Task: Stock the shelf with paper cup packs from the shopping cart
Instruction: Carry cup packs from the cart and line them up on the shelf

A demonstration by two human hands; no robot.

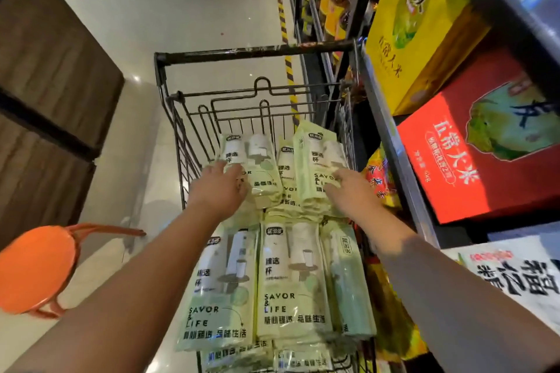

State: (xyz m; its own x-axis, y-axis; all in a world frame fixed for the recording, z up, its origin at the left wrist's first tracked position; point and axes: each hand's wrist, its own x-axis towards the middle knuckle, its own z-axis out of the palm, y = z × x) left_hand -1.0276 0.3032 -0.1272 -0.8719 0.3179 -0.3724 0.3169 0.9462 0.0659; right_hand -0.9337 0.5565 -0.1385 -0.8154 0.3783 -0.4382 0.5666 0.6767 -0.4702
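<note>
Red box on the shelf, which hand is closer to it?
Right. The right hand is on cup packs at the cart's shelf side, near the red box; the left hand is on packs farther left.

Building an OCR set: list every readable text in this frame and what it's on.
"SAVOR & LIFE": paper cup pack in the shopping cart.
"臻选杯": same pack.
"五常大米": red rice box.
"五常大米": yellow rice box.
Too blurred: brand logo on the packs, small print on the red rice box, characters on the white sack.
</note>
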